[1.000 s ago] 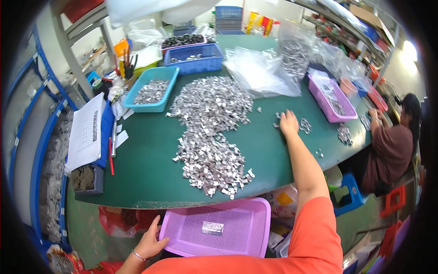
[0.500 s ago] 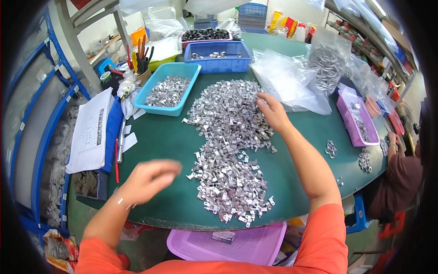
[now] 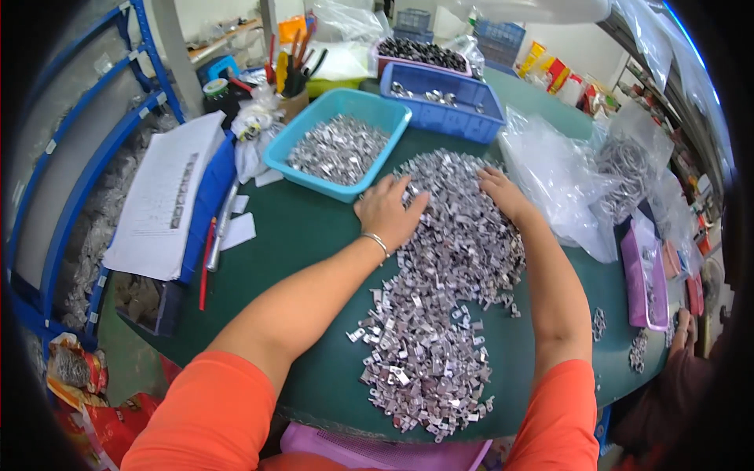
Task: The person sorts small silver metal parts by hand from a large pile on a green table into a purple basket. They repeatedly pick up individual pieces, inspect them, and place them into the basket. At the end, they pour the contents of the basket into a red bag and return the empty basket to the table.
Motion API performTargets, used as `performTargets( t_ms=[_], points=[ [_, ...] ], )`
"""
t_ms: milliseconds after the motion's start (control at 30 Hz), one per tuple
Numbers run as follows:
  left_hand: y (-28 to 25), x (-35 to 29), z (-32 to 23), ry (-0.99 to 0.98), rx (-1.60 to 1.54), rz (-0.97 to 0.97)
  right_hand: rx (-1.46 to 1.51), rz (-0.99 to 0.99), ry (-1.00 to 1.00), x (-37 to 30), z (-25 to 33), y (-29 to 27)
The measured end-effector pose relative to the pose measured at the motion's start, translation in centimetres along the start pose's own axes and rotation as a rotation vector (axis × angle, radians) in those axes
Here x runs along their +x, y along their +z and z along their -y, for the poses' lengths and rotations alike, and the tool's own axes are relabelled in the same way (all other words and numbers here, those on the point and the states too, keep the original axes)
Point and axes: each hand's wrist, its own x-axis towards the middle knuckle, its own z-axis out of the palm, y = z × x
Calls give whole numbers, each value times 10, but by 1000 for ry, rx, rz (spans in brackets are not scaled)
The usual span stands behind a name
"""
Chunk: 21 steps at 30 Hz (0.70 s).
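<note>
A long heap of small silvery metal brackets point(image 3: 448, 228) spreads over the green table, wide at the far end and running toward the near edge. My left hand point(image 3: 389, 213) rests at the heap's left side, fingers spread and thumb against the pieces; a bracelet circles the wrist. Across from it, my right hand point(image 3: 505, 192) lies on the far right side of the heap with its fingers stretched over the pieces. Neither hand appears to grip a piece, though some fingertips are partly lost among the brackets. Just beyond my left hand stands a turquoise basket point(image 3: 280, 163) holding more small metal parts.
Behind the heap sits a blue bin point(image 3: 448, 125) with a few shiny parts. Clear plastic bags point(image 3: 550, 177) lie to the right, near a purple basket point(image 3: 635, 271). Papers point(image 3: 161, 204), a red pen point(image 3: 208, 263) and a cup of tools point(image 3: 294, 102) are leftward. Another person's arm point(image 3: 682, 334) shows at far right.
My left hand has swung from the near left of the table up and right to the heap's side. My right hand stays at the heap's right. The view has shifted left.
</note>
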Motion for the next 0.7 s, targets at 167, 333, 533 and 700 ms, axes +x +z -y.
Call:
performTargets(
  t_ms=[167, 333, 533, 700],
  points=[
    [-8, -1, 11, -25, -183, 95, 227, -14, -93, -43, 76, 5],
    [-17, -5, 26, -127, -731, 268, 227, -110, -250, -76, 107, 25],
    [-61, -29, 23, -257, -1191, 310, 103, -229, -433, -116, 163, 54],
    [-97, -55, 18, 24, -891, 385, 41, -151, -447, -153, 193, 61]
  ],
)
